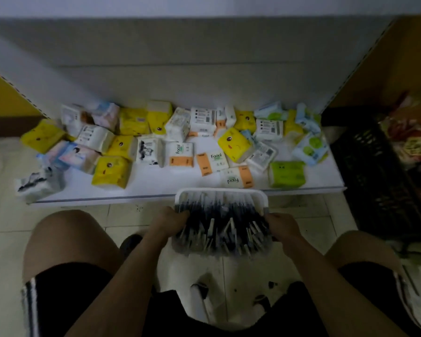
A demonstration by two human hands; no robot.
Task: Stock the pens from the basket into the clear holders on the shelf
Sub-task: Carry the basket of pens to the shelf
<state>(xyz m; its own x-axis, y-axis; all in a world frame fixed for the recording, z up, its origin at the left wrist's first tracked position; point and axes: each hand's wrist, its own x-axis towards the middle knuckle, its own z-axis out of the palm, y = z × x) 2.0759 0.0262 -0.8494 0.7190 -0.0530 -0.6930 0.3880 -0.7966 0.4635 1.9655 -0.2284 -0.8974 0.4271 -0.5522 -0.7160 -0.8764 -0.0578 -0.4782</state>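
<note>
A white plastic basket (220, 192) full of dark pens (223, 227) hangs in front of me, just below the front edge of a low white shelf (156, 188). My left hand (167, 221) grips the basket's left side. On the opposite side my right hand (281, 227) grips its rim. The picture is blurred and dim. No clear holders show anywhere in this view.
Several tissue packs (180, 135) in yellow, white, orange and green lie scattered over the shelf. A black plastic crate (370, 171) stands at the right, with colourful packets beside it. My bare knees flank the basket above a tiled floor (88, 215).
</note>
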